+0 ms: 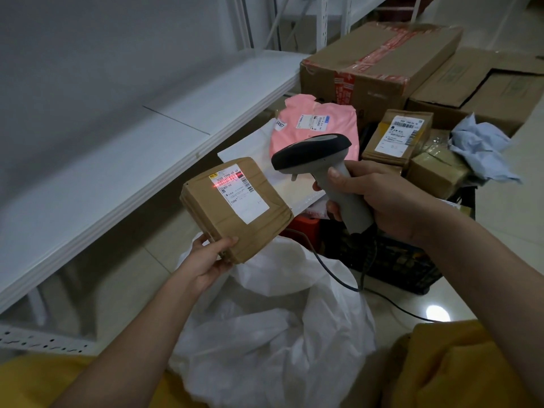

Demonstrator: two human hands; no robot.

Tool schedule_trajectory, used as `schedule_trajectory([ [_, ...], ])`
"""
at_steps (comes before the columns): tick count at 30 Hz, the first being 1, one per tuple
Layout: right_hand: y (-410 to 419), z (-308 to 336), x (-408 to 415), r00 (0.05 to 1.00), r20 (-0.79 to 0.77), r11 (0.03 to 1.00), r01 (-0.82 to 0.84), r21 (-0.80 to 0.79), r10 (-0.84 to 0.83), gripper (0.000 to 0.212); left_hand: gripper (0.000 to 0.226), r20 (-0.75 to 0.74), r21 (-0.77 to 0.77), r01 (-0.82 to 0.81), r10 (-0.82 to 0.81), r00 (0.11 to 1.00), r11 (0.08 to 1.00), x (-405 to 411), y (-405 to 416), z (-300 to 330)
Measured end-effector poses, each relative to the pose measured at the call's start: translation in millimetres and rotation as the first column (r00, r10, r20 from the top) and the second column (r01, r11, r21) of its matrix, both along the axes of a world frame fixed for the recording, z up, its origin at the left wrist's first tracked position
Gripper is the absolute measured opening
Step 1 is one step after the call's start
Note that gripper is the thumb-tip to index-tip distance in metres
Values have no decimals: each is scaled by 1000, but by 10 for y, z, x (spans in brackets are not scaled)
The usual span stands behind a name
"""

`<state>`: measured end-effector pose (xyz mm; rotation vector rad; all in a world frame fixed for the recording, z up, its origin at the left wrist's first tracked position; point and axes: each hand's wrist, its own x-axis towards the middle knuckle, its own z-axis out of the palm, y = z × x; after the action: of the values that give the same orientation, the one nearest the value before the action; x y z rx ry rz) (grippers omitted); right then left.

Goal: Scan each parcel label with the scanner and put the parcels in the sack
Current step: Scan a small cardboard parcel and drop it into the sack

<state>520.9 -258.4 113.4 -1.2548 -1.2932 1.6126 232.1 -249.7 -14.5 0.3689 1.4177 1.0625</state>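
Holding a brown parcel (235, 209) up by its near corner, our left hand (210, 257) pinches it between thumb and fingers, with the white label (238, 192) tilted to face the scanner. A red scan line falls across the barcode at the top of that label, so we judge this parcel is in the middle of being scanned and not yet bagged. Our right hand (379, 201) is wrapped round the grey handle of the scanner (321, 169), whose dark head points left at the parcel; its cable trails down past the wrist. Directly under both hands the white sack (273, 328) lies crumpled and open on the floor, and we cannot see whether anything is inside it yet. Beyond the right hand more parcels wait: a pink mailer (315, 128), a small labelled box (397, 136) and another taped box (435, 172) beside a black crate (403, 260). Large cardboard boxes (379, 63) stand further back. To the left of the left hand runs a white shelf (147, 154). Most of the job still looks ahead of us: drop this one in, then scan the rest.
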Motion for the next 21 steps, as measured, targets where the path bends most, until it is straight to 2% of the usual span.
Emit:
schedule_trajectory([
  [7,-35,-47,77,1000,6,1000,2,31,-2,29,73,-37,-25,33,-33,999,999,-35,-26,-4],
  [11,43,-113,134,997,13,997,79,-19,-79,24,46,-118,-88,242,-252,961,966,-190,-143,124],
  [13,98,-182,158,991,31,989,129,-70,-127,17,38,-162,-199,350,-383,909,915,-363,-243,180],
  [17,127,-308,160,956,56,943,292,-157,-287,23,79,-251,-500,477,-649,718,723,-725,-433,241],
  [21,115,-370,161,931,17,905,358,-230,-364,26,85,-267,-669,409,-714,648,621,-794,-497,12],
])
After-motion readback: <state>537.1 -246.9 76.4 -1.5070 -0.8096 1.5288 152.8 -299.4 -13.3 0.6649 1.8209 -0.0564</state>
